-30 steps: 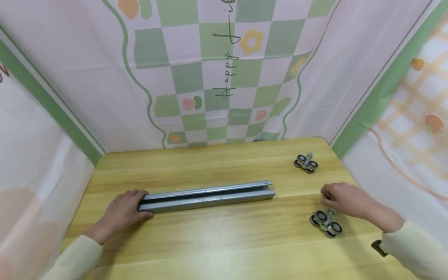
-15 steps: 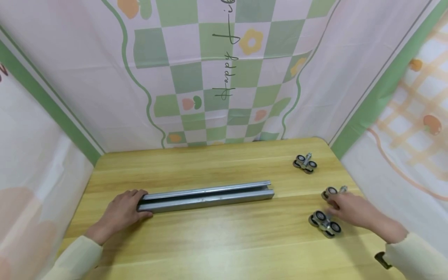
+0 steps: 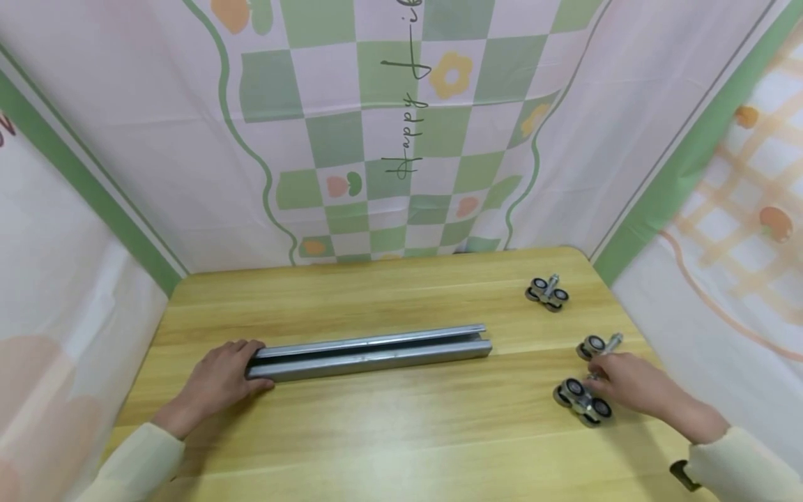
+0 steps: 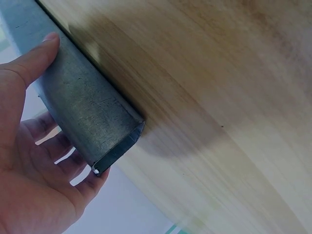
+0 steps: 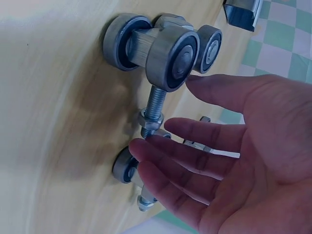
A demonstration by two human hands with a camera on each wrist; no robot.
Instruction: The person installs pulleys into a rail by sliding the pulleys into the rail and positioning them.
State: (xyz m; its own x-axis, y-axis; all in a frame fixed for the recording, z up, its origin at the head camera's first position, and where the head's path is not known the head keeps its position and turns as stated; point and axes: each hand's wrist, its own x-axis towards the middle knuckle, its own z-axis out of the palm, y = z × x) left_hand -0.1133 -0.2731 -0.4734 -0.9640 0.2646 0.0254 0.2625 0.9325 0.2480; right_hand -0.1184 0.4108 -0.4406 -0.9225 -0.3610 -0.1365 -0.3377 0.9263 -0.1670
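Right hand [image 3: 630,382] first: I have it at the right of the table [image 3: 389,432], beside the near roller [image 3: 583,402], with thumb apart from fingers and the fingers loosely bent. On the right wrist view I see the fingertips around the end of that roller's bolt [image 5: 155,103], near its nut [image 5: 151,118], and the thumb close to one of its four wheels [image 5: 181,61]; whether any of them touches metal, I cannot tell.

My left hand [image 3: 216,376] grips the left end of the metal rail [image 3: 370,362], thumb on the near side, fingers on the far side. I see the rail lying on the left and middle of the table, slot facing up, its right end well apart from the rollers.

Just beyond the right hand I have the middle roller [image 3: 593,346], partly hidden, its bolt pointing to the far right. Near the table's far right corner lies the far roller [image 3: 548,293], bolt also toward the far side. Past the far edge I see a checked cloth [image 3: 332,143] hanging.
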